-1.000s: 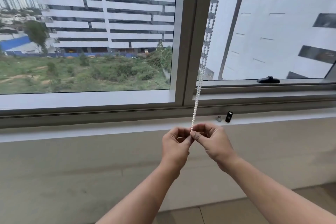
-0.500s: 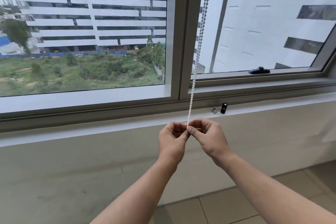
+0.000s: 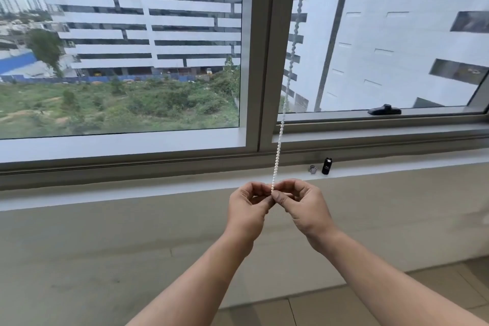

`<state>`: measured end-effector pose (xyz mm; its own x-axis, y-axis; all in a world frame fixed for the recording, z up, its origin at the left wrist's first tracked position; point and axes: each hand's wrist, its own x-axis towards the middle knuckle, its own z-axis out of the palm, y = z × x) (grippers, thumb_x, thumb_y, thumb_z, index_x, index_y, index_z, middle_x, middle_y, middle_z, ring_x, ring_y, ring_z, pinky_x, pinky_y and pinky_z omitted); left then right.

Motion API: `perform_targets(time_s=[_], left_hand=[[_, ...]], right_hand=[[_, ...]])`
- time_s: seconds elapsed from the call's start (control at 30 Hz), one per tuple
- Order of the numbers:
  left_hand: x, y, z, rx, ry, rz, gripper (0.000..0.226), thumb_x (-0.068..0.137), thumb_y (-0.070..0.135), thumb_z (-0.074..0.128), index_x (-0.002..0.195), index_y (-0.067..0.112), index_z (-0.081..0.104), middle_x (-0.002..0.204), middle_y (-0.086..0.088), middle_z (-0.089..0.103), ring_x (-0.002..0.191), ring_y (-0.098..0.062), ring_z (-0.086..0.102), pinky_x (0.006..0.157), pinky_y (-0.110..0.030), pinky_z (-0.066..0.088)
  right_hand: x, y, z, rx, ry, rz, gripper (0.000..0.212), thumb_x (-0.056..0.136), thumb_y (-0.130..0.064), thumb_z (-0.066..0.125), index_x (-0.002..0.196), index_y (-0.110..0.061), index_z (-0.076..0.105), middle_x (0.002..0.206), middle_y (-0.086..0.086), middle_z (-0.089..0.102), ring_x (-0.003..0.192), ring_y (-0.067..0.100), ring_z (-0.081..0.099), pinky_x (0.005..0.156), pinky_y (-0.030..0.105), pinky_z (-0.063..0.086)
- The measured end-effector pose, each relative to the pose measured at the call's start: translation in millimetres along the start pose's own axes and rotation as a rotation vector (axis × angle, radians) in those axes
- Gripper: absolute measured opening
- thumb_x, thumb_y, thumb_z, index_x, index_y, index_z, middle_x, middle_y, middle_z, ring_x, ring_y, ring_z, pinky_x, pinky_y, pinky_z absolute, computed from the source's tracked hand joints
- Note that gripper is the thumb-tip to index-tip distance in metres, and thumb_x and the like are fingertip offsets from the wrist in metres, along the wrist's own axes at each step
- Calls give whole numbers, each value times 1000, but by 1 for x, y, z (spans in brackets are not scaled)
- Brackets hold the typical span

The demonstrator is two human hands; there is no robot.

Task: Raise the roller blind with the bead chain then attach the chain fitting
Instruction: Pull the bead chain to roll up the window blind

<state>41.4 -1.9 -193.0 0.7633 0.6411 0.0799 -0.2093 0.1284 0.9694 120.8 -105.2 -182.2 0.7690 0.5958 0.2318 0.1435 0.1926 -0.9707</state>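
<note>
A white bead chain (image 3: 277, 149) hangs down in front of the window frame's upright post (image 3: 264, 61) and ends between my hands. My left hand (image 3: 247, 210) and my right hand (image 3: 304, 206) meet just below the sill, fingertips pinched together on the chain's lower end. Whatever small fitting lies between my fingers is hidden. The roller blind itself is out of view above the top edge.
On the white sill (image 3: 158, 188) to the right of my hands stand a small black cylinder (image 3: 327, 165) and a tiny metal piece (image 3: 313, 169). A black window handle (image 3: 383, 110) lies on the right pane's lower frame. Below the sill is a plain wall, then floor tiles (image 3: 397, 307).
My hands stay pinched on the chain's end at the same spot. Only the camera view has shifted slightly.
</note>
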Motion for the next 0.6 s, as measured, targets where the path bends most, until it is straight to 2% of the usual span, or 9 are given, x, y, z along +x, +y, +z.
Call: perform_targets(time_s=[0.1, 0.2, 0.33, 0.47, 0.6], left_hand=[[7, -4, 14, -106, 12, 4, 18, 76, -4, 79, 79, 9, 67, 73, 1, 71, 72, -10, 70, 69, -16, 53], [13, -12, 28, -243, -11, -3, 17, 68, 4, 82, 73, 14, 69, 74, -3, 71, 73, -13, 69, 73, -18, 53], [23, -23, 41, -326, -64, -7, 17, 63, 11, 83, 72, 20, 72, 75, -1, 72, 75, -12, 68, 75, -20, 53], [35, -30, 60, -326, -52, -8, 25, 60, 11, 85, 78, 15, 69, 75, 0, 69, 70, -10, 64, 71, -20, 52], [46, -38, 76, -332, 15, -29, 21, 67, 4, 81, 80, 16, 69, 78, -2, 68, 73, -12, 62, 69, -22, 50]], right_hand=[[13, 2, -16, 28, -28, 2, 13, 80, 1, 75, 80, -11, 72, 70, -5, 75, 62, 1, 66, 58, 10, 48], [27, 6, -35, 53, -65, 13, 8, 76, -6, 79, 79, -8, 72, 71, -2, 75, 63, 3, 66, 58, 11, 48], [43, 15, -59, 55, -79, 59, 14, 71, -21, 81, 75, -11, 73, 66, 0, 72, 61, 7, 60, 54, 15, 45], [62, 34, -85, 6, -55, 117, 10, 78, -12, 79, 78, -5, 71, 62, -3, 67, 56, 4, 57, 51, 14, 43], [82, 52, -111, -66, -26, 192, 8, 81, -11, 77, 77, -7, 71, 61, -3, 64, 55, 4, 56, 49, 13, 42]])
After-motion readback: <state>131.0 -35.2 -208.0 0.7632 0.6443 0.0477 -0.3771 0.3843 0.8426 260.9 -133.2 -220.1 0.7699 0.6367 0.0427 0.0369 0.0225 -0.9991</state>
